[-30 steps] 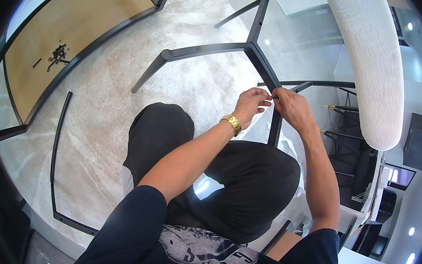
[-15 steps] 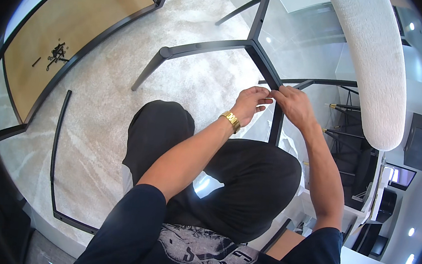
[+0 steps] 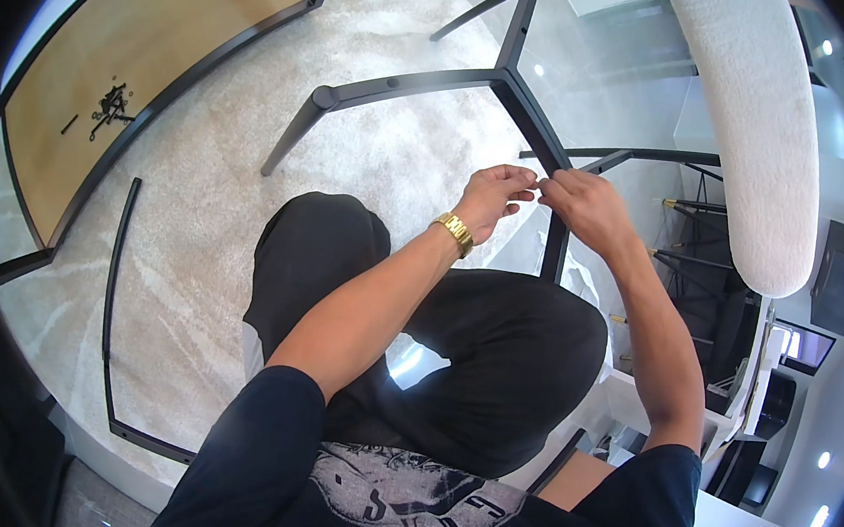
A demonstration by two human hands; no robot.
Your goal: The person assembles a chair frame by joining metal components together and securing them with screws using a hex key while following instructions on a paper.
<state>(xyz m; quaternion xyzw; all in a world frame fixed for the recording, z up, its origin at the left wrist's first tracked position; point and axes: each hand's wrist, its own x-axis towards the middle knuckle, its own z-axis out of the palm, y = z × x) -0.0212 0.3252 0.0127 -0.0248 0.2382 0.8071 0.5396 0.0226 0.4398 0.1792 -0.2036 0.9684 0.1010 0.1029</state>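
Observation:
A dark metal furniture frame (image 3: 530,117) with branching bars stands in front of my knees. My left hand (image 3: 493,197), with a gold watch (image 3: 457,232) on its wrist, is closed in a pinch just left of the frame's long bar. Whatever sits between its fingertips is too small to make out. Bent fingers of my right hand (image 3: 587,208) are pinched together over that bar, almost tip to tip with the left. What they grip is hidden.
To the left, a wooden board (image 3: 193,18) in a dark frame carries a pile of black bolts (image 3: 111,108). A bent black bar (image 3: 115,277) lies on the pale rug (image 3: 193,243). At upper right hangs a white fuzzy cushion (image 3: 754,142). Black-legged furniture (image 3: 694,257) stands behind my right arm.
Both hands stay at the bar, their fingertips slightly further apart. My left hand has shifted a little left and up, and my right elbow has swung slightly outward.

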